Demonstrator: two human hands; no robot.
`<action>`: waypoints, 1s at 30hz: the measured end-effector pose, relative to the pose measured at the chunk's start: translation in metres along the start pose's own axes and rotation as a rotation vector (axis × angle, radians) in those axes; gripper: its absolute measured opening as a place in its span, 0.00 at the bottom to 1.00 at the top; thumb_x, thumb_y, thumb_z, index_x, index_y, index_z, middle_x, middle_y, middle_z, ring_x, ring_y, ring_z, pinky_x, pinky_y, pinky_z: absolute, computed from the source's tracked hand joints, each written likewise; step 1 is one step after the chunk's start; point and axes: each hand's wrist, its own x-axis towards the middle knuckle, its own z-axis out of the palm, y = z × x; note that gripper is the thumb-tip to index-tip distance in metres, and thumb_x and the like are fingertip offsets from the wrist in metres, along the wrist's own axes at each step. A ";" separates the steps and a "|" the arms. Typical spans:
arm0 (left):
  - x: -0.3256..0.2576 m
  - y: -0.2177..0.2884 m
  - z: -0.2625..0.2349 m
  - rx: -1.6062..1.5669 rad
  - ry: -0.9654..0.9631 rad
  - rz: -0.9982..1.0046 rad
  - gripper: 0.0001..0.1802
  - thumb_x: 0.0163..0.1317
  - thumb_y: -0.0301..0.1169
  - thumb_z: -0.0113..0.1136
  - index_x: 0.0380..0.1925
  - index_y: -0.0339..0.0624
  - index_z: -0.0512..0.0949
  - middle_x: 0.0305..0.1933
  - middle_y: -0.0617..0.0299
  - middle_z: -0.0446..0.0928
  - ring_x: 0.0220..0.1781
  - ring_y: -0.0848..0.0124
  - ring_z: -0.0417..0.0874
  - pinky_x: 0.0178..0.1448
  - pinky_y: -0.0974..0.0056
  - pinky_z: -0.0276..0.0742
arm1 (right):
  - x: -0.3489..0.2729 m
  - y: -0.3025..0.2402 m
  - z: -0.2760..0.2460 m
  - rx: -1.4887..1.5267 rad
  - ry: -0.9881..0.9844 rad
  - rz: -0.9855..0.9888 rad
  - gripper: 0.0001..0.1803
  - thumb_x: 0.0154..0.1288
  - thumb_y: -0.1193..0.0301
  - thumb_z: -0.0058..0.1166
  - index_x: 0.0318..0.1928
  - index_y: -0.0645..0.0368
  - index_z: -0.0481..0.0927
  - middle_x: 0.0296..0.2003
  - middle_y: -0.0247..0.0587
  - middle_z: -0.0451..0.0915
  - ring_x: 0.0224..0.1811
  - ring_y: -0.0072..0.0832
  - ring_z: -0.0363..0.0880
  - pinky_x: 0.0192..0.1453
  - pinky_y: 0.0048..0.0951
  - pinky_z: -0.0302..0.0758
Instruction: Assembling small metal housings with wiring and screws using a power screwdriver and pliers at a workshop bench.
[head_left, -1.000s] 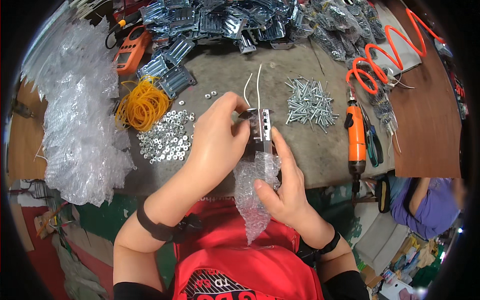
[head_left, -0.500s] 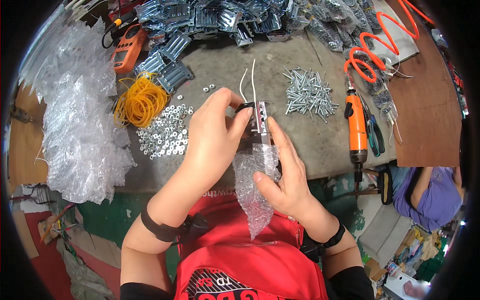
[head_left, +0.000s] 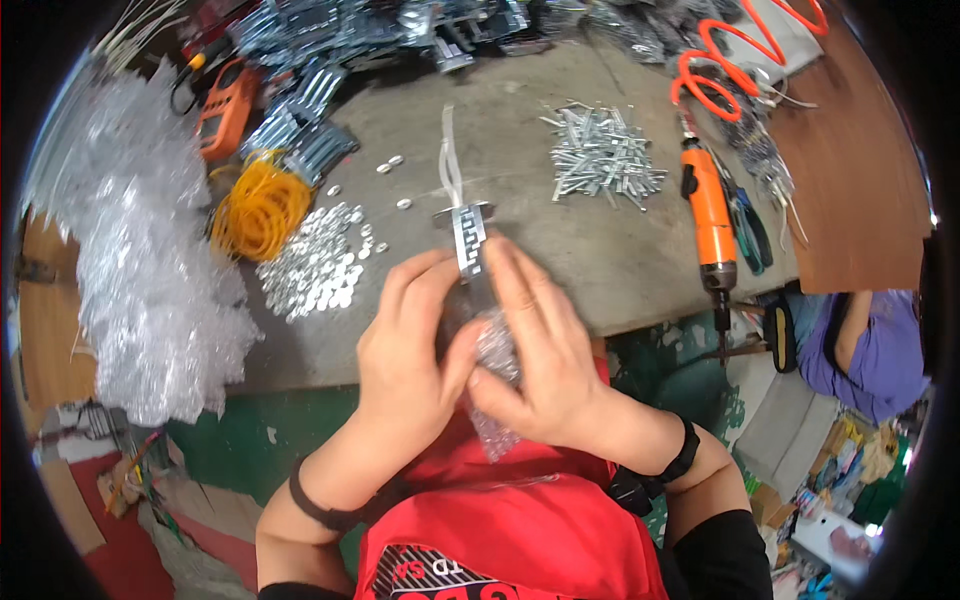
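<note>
Between my hands, over the table's front edge, is a narrow metal part with a slotted face, a flat end plate and two white wires pointing away from me. Bubble wrap surrounds its near end, and its tail hangs toward my red apron. My left hand is closed along the left side, thumb on the wrap. Along the right side lie the fingers of my right hand, its thumb pressing the wrap from below. My hands hide much of the lower part.
Loose nuts, yellow rubber bands and stacked bubble wrap lie left. Screws are piled right of centre, near an orange power screwdriver and pliers. Metal brackets cover the back. Another person sits at right.
My left hand has left the end plate and come down beside the wrap. The part and wrap have shifted left and turned slightly. The whole view has moved a little.
</note>
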 end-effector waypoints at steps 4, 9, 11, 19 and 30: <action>-0.001 -0.002 -0.005 0.088 -0.070 0.030 0.28 0.52 0.27 0.65 0.54 0.36 0.71 0.54 0.46 0.74 0.42 0.52 0.82 0.40 0.59 0.80 | 0.005 -0.004 -0.011 0.060 -0.106 0.032 0.51 0.52 0.63 0.60 0.70 0.75 0.47 0.65 0.71 0.56 0.63 0.58 0.64 0.66 0.47 0.64; -0.009 -0.011 -0.005 0.124 -0.043 0.073 0.29 0.50 0.27 0.66 0.55 0.36 0.70 0.54 0.45 0.74 0.40 0.53 0.82 0.38 0.59 0.80 | 0.022 0.018 -0.099 -0.102 -0.122 0.031 0.28 0.55 0.62 0.64 0.55 0.60 0.77 0.52 0.49 0.78 0.56 0.46 0.75 0.61 0.42 0.70; -0.011 -0.014 -0.002 0.119 -0.016 0.065 0.31 0.48 0.27 0.66 0.54 0.36 0.71 0.54 0.46 0.74 0.38 0.54 0.82 0.38 0.59 0.80 | 0.014 0.043 -0.136 -0.403 0.231 0.212 0.29 0.51 0.67 0.67 0.55 0.61 0.76 0.45 0.48 0.79 0.47 0.44 0.78 0.51 0.41 0.74; -0.011 -0.016 -0.003 0.087 -0.007 0.094 0.30 0.48 0.30 0.67 0.53 0.36 0.72 0.52 0.48 0.75 0.36 0.55 0.82 0.36 0.60 0.80 | 0.004 0.072 -0.145 -0.799 -0.023 0.719 0.42 0.53 0.58 0.61 0.68 0.55 0.61 0.48 0.53 0.78 0.44 0.51 0.80 0.48 0.45 0.76; -0.005 -0.017 -0.003 0.115 -0.018 0.095 0.30 0.48 0.39 0.69 0.51 0.38 0.74 0.52 0.53 0.75 0.38 0.58 0.83 0.37 0.61 0.81 | 0.014 0.033 -0.102 1.252 0.383 0.538 0.34 0.54 0.50 0.59 0.55 0.59 0.68 0.36 0.34 0.71 0.40 0.27 0.74 0.47 0.37 0.76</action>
